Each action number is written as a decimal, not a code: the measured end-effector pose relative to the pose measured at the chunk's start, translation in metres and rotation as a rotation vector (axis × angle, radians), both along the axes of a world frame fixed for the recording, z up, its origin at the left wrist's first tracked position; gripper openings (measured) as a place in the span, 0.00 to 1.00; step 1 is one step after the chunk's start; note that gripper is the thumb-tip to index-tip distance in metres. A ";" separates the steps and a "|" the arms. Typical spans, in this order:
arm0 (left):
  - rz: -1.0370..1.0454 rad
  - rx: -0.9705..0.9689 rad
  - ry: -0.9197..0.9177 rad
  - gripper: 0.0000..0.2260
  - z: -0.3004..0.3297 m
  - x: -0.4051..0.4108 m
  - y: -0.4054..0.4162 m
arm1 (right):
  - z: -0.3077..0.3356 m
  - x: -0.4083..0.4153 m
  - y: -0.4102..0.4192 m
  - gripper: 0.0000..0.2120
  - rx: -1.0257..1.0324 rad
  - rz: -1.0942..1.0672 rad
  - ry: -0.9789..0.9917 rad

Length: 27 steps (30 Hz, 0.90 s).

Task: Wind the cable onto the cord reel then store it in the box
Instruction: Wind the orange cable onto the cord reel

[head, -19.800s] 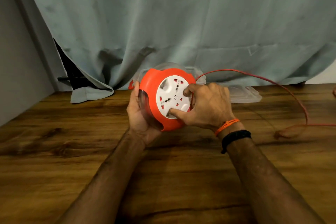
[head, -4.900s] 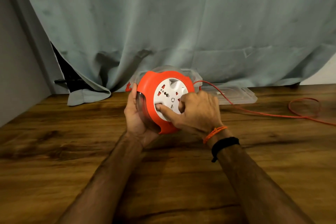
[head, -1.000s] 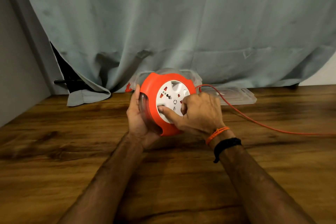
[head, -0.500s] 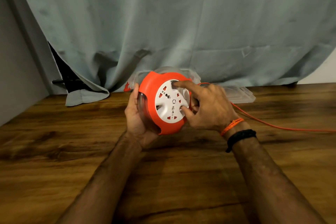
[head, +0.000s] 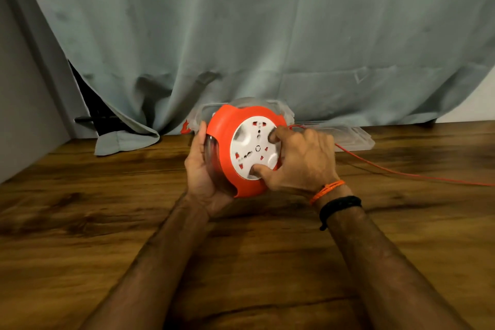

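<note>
Reel (head: 242, 151) held above the table (head: 80, 222), cupped from behind by left hand (head: 201, 169). Right hand (head: 300, 161) fingertips pressed into white dial recesses. Cable (head: 401, 173) trails rightward; box (head: 284, 111) lies just behind.

Surface: wooden table (head: 80, 222) carrying everything.
Back edge: clear plastic box (head: 284, 112) and its lid (head: 356, 136) lying there.
Right: orange cable (head: 401, 173) trailing across.
</note>
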<state>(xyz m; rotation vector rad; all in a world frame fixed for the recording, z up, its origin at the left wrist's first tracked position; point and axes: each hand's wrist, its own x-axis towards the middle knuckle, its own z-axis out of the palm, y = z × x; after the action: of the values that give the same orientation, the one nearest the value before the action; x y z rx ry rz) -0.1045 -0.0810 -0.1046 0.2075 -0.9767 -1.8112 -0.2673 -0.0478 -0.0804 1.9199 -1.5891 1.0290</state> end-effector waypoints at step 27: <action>-0.179 0.018 -0.072 0.39 -0.001 0.005 0.000 | 0.022 -0.007 0.010 0.32 0.179 0.157 0.127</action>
<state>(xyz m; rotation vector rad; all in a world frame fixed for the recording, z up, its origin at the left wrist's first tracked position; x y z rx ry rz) -0.0994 -0.0806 -0.1053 0.2030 -1.0582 -1.9874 -0.2747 -0.0377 -0.0587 2.2130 -1.5232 0.8289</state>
